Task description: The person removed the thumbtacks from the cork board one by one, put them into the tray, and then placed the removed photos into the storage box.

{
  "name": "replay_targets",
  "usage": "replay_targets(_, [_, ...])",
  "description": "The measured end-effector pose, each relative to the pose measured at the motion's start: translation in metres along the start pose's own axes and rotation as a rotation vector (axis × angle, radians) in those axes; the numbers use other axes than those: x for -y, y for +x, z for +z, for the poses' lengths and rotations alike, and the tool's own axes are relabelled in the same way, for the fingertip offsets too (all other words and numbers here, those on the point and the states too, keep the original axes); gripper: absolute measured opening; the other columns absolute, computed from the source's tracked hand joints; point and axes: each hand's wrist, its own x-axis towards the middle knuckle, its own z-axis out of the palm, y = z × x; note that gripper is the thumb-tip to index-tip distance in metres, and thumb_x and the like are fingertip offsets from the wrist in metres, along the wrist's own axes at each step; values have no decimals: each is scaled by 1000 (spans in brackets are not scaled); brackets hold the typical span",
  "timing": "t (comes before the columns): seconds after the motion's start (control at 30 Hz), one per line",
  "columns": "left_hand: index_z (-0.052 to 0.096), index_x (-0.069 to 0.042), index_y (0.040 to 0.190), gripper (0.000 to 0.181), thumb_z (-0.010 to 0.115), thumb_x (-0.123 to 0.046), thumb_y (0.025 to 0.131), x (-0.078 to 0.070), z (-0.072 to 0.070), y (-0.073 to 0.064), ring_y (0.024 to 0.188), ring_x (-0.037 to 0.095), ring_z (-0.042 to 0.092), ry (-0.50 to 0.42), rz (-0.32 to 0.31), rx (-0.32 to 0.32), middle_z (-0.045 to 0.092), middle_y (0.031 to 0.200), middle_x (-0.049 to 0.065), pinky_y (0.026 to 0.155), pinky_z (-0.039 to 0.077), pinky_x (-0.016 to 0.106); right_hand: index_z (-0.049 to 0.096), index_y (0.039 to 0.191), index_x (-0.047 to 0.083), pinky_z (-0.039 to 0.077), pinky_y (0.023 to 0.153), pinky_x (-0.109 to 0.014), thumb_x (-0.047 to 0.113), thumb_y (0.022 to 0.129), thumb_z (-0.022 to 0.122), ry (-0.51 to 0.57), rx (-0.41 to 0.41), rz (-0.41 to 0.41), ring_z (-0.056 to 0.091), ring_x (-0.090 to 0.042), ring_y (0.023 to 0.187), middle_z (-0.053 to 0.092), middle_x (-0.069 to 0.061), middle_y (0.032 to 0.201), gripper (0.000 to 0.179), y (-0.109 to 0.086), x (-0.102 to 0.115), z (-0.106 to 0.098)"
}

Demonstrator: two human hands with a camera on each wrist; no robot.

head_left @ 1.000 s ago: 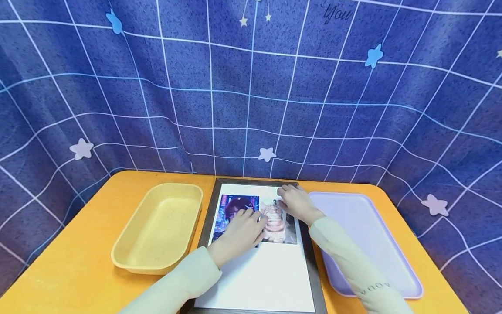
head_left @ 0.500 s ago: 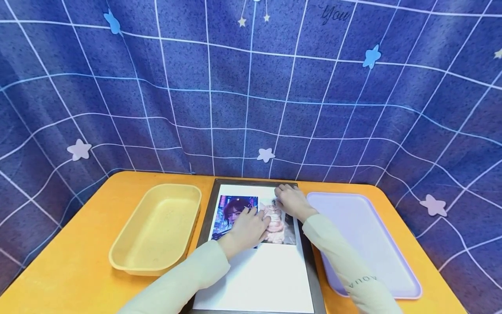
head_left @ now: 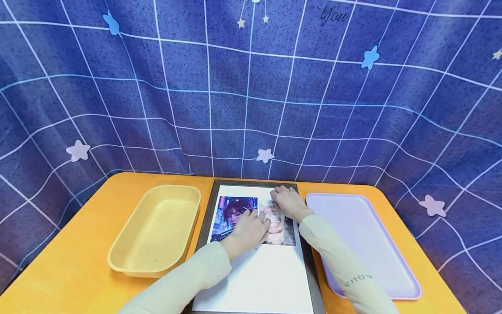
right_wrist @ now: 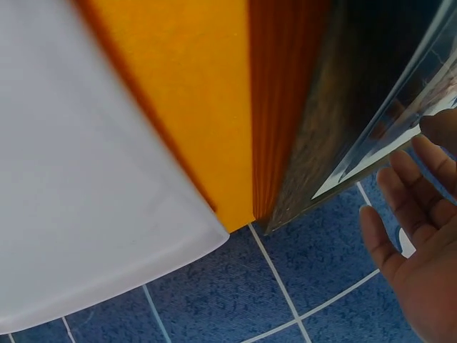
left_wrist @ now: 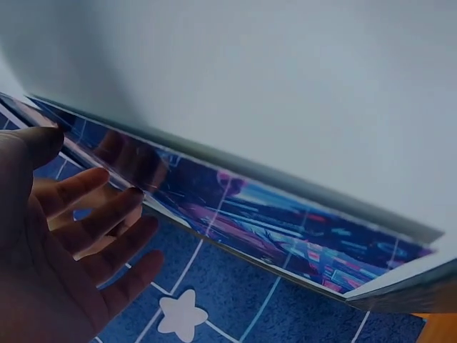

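A dark-framed board with a white surface lies on the table. On its upper half sit an illustration of a dark-haired figure against neon signs and, to its right, a picture of a cat in pink clothing. My left hand touches the pictures near where they meet, covering part of both. Loosely bent fingers show in the left wrist view. At the cat picture's top edge rests my right hand, hiding its upper right part. In the right wrist view that hand has its fingers apart.
To the left of the board stands a yellow tray with raised walls. A shallow lilac tray lies close on the right. Behind the orange table hangs a blue curtain with white grid lines and stars.
My left hand has shifted slightly right, uncovering more of the illustrated figure's face. My right hand has edged left along the cat picture's top. Board and trays stay in place.
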Motion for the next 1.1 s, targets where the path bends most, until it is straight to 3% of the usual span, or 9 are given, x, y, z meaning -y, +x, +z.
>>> replay_targets(0.23, [51,-19,126,43,37,-44,95,-2,1,1,112,24,53,-15,-11,8,54,129,4,94,46,40,59,91,12,43,92,-50,18,85,63,-8,22,12,54,-23,101,60,-4,99,10,0,3,1])
replay_targets(0.43, [41,-21,137,49,31,-46,96,-2,1,2,123,24,46,1,-20,53,45,139,5,100,41,41,60,87,12,43,91,-52,17,85,63,6,13,5,55,-24,100,60,-5,97,6,1,4,2])
replay_targets(0.83, [34,-24,141,53,24,-50,96,-1,1,4,132,21,37,46,-28,128,38,144,3,108,32,41,61,91,11,41,95,-52,17,86,62,29,47,28,54,-24,104,60,-5,99,8,4,5,1])
replay_targets(1.1, [34,-25,141,51,26,-49,97,-3,2,4,132,23,38,12,-41,136,40,143,2,107,32,40,61,92,11,37,98,-55,15,87,59,53,66,47,52,-29,115,60,-10,115,7,7,3,0])
